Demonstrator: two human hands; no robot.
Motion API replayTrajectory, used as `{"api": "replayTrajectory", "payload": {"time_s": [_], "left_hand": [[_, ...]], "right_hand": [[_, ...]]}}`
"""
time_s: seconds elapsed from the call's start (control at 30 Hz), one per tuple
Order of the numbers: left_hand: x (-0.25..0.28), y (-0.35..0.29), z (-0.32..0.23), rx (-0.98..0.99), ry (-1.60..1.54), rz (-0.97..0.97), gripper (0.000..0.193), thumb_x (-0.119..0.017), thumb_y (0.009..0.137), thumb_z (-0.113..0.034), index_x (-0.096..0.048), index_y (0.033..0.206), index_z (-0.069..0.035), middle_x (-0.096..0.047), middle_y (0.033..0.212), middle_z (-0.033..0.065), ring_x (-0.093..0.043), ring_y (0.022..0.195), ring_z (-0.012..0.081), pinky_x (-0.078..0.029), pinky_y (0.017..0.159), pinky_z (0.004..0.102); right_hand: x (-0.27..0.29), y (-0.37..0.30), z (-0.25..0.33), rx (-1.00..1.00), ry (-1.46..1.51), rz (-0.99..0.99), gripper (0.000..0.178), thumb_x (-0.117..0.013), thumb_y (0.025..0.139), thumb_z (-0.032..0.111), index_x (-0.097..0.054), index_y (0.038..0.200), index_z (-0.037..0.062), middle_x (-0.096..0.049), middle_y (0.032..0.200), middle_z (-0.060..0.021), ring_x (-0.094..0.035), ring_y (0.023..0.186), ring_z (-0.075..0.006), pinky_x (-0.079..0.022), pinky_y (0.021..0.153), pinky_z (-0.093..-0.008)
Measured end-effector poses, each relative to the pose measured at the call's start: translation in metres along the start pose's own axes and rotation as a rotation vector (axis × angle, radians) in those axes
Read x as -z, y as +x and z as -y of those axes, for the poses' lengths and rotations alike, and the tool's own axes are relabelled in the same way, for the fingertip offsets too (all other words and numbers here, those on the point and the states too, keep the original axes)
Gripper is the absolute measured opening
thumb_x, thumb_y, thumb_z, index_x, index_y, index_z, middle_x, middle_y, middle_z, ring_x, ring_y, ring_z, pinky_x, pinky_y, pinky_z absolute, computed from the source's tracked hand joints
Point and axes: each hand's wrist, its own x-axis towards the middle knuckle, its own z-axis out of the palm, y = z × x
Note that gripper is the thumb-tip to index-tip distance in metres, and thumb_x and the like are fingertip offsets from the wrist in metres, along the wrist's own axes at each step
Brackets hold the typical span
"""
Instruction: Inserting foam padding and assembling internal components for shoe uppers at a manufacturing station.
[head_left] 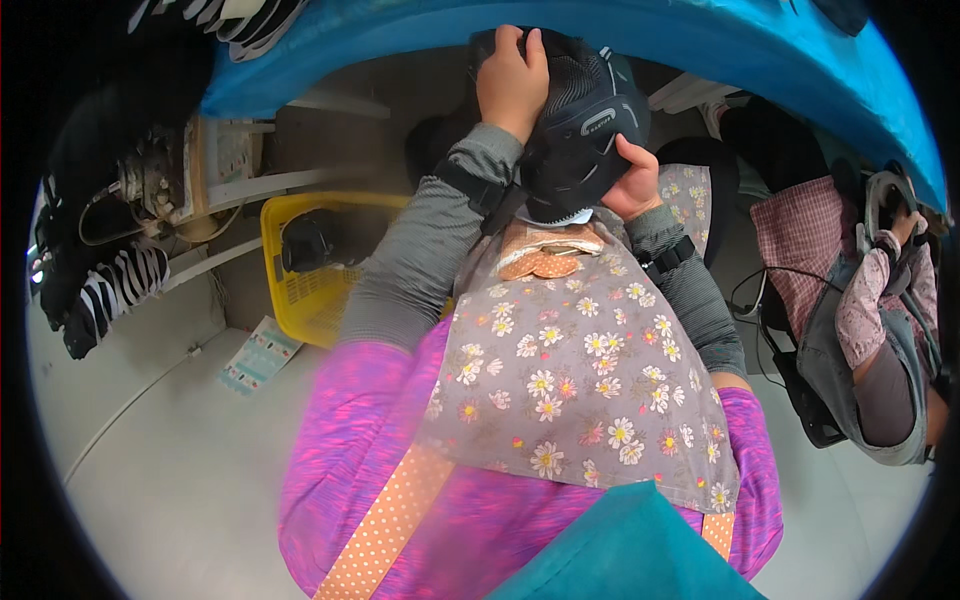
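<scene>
Subject is wearing grey, finely ribbed long sleeves on both arms, cuffs reaching the wrists. Black straps are circling each forearm: one w/ a buckle-like piece near the left hand [512, 80], another below the right hand [634, 182]. Over the lap, subj. is wearing a grey-beige apron [585, 375] printed w/ small white, pink and orange daisies; orange polka-dot ribbon ties are running down from its lower corners. Under it, bright pink-purple mottled trousers [350, 460] are showing at both sides. A teal cloth panel [630, 550] is showing at bottom centre, approx. chest level.
</scene>
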Motion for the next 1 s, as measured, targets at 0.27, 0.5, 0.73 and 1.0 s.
{"api": "replayTrajectory", "payload": {"time_s": [0.27, 0.5, 0.73, 1.0], "left_hand": [[-0.008, -0.009, 0.007, 0.024, -0.005, -0.022, 0.026, -0.055, 0.098, -0.031, -0.054, 0.099, -0.005, -0.066, 0.072, 0.0209, -0.064, 0.07, 0.0443, -0.049, 0.059, 0.0507], [-0.025, -0.009, 0.024, 0.05, -0.067, 0.011, 0.025, -0.054, 0.098, -0.033, -0.054, 0.099, -0.007, -0.066, 0.074, 0.0217, -0.063, 0.072, 0.046, -0.049, 0.06, 0.0523], [-0.01, -0.008, 0.011, 0.082, 0.02, 0.047, 0.026, -0.052, 0.098, -0.034, -0.054, 0.1, -0.008, -0.066, 0.076, 0.0224, -0.063, 0.073, 0.0466, -0.048, 0.061, 0.0542], [-0.008, -0.004, 0.006, 0.04, 0.083, 0.043, 0.026, -0.055, 0.097, -0.031, -0.056, 0.098, -0.006, -0.067, 0.075, 0.0214, -0.064, 0.073, 0.0445, -0.049, 0.062, 0.0517]], "right_hand": [[0.01, 0.0, 0.004, 0.0, -0.081, -0.051, 0.046, -0.055, 0.094, 0.021, -0.051, 0.133, -0.0028, -0.058, 0.134, -0.0183, -0.056, 0.123, -0.0349, -0.04, 0.109, -0.0495], [0.021, 0.005, 0.007, -0.035, -0.067, -0.002, 0.046, -0.055, 0.095, 0.022, -0.052, 0.133, -0.0026, -0.057, 0.134, -0.0181, -0.055, 0.123, -0.0342, -0.039, 0.11, -0.0489], [0.007, 0.003, 0.001, -0.072, 0.013, 0.021, 0.045, -0.052, 0.096, 0.021, -0.051, 0.133, -0.004, -0.058, 0.133, -0.0184, -0.057, 0.121, -0.0333, -0.042, 0.107, -0.0481], [0.006, 0.004, 0.002, -0.049, 0.04, -0.007, 0.043, -0.052, 0.096, 0.022, -0.053, 0.131, -0.0036, -0.059, 0.131, -0.0188, -0.057, 0.121, -0.0337, -0.043, 0.107, -0.0482]]}}
